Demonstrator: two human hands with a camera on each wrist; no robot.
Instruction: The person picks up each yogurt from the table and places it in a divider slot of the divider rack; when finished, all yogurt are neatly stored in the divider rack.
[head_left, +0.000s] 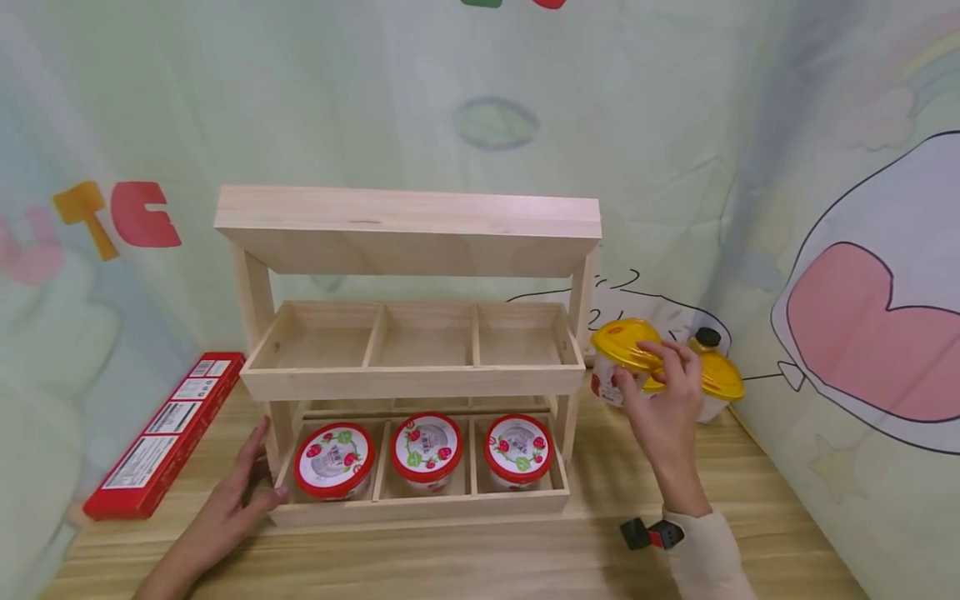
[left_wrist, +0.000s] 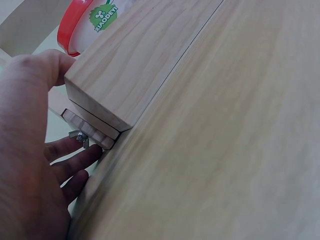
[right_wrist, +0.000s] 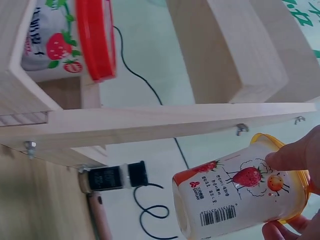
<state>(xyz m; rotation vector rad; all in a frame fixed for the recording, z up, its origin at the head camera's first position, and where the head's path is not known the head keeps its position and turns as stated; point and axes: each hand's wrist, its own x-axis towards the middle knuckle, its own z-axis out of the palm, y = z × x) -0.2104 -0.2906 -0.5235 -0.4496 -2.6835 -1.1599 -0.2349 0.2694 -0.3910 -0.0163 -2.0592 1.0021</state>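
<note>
My right hand (head_left: 669,417) grips a white cup with a yellow lid (head_left: 609,377) near its lid, just right of the wooden rack (head_left: 412,383). In the right wrist view the cup (right_wrist: 235,190) is tilted, its strawberry print and barcode showing. My left hand (head_left: 228,504) holds the rack's lower left corner; the left wrist view shows the thumb over the tray corner and fingers behind, beside a wing nut (left_wrist: 80,136). Three red-lidded cups, a left one (head_left: 334,461), a middle one (head_left: 427,450) and a right one (head_left: 518,451), sit one per lower compartment.
Three bare compartments make up the rack's upper tray (head_left: 423,337), beneath a wooden top bar (head_left: 412,212). Behind my right hand stand another yellow-lidded cup (head_left: 722,379) and a black-capped bottle (head_left: 707,337). A long red box (head_left: 168,433) lies left of the rack. Printed curtains (head_left: 652,125) surround the table.
</note>
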